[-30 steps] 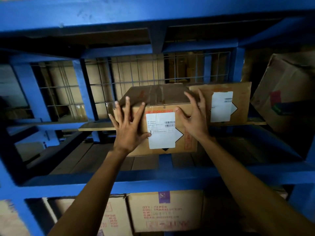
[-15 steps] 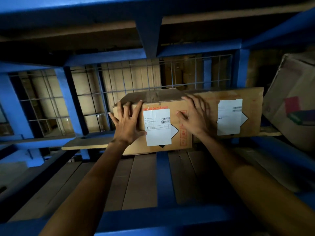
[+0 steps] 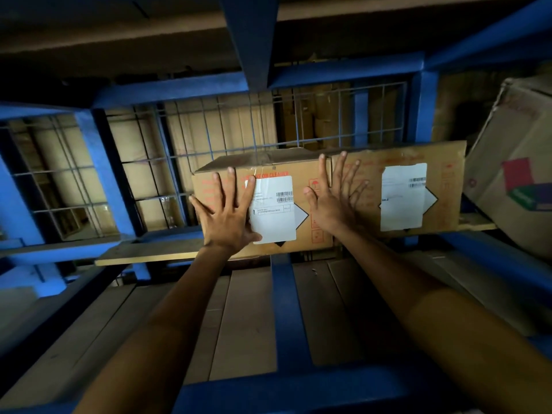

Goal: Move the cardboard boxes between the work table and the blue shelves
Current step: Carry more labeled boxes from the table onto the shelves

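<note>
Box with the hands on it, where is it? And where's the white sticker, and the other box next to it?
pressed box [image 3: 321, 216], head view, front face.
white label [image 3: 273, 210], head view, its middle.
neighbouring box [image 3: 448, 186], head view, front face.

There are three cardboard boxes on the blue shelves: one box under both hands, a second box just to the right of the hands, and a third, tilted box further right. Two white labels are visible, one label between the hands and another label to their right.
</note>
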